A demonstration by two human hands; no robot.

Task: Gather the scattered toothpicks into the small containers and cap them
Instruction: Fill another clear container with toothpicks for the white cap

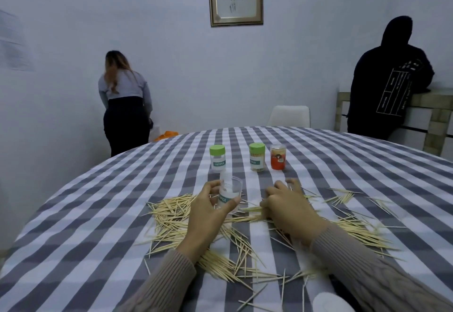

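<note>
While left hand (210,203) grips the uncapped toothpick container (229,192) tilted for loading, right hand (285,202) curls over scattered toothpicks (245,245) mid-tablecloth, apparently bunching them; grasp unclear.

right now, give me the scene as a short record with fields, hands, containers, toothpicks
left hand: holds open container, tilted
right hand: fingers curled over toothpicks
toothpicks: scattered on checked tablecloth
capped containers: two green-lidded, one orange, standing behind
background: two people facing away

Taupe knit sleeves (166,284) (right one cable-patterned), bare hands (285,203)
</note>
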